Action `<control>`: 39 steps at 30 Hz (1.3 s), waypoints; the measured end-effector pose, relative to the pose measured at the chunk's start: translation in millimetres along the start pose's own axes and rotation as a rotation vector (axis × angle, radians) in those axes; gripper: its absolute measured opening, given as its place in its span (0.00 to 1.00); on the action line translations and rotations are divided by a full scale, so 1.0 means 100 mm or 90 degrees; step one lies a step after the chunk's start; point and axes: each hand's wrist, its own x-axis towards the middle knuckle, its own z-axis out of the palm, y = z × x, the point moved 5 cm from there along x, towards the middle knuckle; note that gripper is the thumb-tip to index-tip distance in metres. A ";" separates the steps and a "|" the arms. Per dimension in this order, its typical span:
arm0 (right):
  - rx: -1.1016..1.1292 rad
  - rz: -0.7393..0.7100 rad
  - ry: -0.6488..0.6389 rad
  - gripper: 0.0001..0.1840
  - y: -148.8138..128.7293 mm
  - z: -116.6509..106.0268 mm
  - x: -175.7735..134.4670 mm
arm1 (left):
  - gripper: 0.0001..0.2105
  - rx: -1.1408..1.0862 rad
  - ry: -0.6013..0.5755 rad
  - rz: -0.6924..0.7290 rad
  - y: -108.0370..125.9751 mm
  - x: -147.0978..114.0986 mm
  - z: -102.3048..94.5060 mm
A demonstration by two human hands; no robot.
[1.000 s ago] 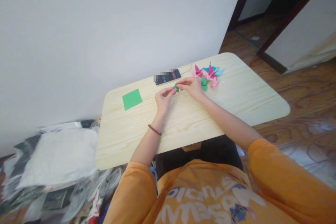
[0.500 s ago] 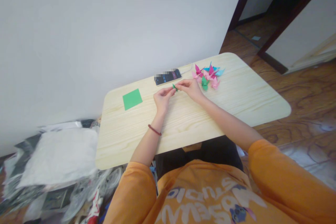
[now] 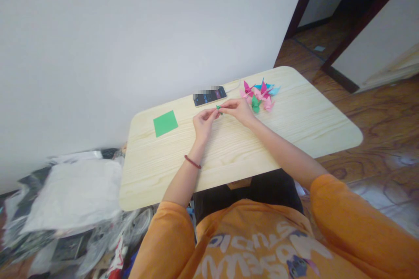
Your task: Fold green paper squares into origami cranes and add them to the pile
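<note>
Where left hand [image 3: 203, 125] nears right hand [image 3: 242, 111], green folded paper [image 3: 218, 107], pinched between.

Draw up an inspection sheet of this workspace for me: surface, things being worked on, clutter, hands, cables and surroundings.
Surface: pale wood-grain table, rounded corners.
Work things: folded green paper in hand; flat green paper square at left; origami cranes in pink, blue and green clustered at right.
Clutter: smartphone near the far edge.
Hands: left hand and right hand both pinch the folded paper.
Cables: white cable by the phone.
Surroundings: white wall, wooden floor.
</note>
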 end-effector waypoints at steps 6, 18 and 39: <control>-0.023 0.014 0.008 0.12 0.03 -0.01 0.03 | 0.13 0.033 0.010 0.024 0.00 0.02 -0.01; -0.030 0.001 -0.018 0.12 0.04 0.01 0.03 | 0.11 0.083 0.082 0.096 0.12 -0.01 -0.02; 0.041 0.041 -0.009 0.18 0.01 0.02 -0.01 | 0.22 -0.088 0.014 -0.156 -0.17 0.03 0.02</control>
